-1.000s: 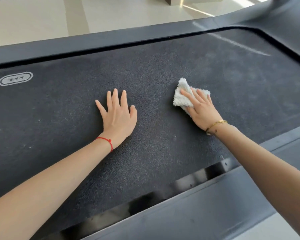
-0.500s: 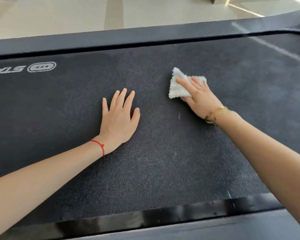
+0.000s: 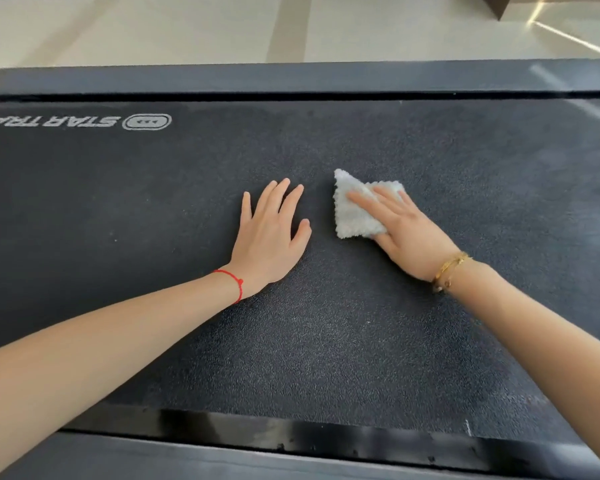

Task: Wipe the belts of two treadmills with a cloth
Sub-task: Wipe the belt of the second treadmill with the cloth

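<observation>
While your right hand (image 3: 407, 233) presses the white cloth (image 3: 355, 207) flat against the treadmill belt (image 3: 326, 341), its fingers lie straight and close together across the cloth's near half, with the fluffy corner poking out beyond the fingertips. Your left hand (image 3: 269, 239) rests palm down on the bare belt just beside the cloth, fingers straight and slightly fanned, thumb pointing toward the cloth without touching it. A red string bracelet (image 3: 234, 282) circles your left wrist and a gold bracelet (image 3: 449, 270) your right. Well beyond your left fingertips, off to the left, the printed logo (image 3: 146, 121) reads upside down near the belt's far edge, where the dark side rail (image 3: 291, 77) runs.
</observation>
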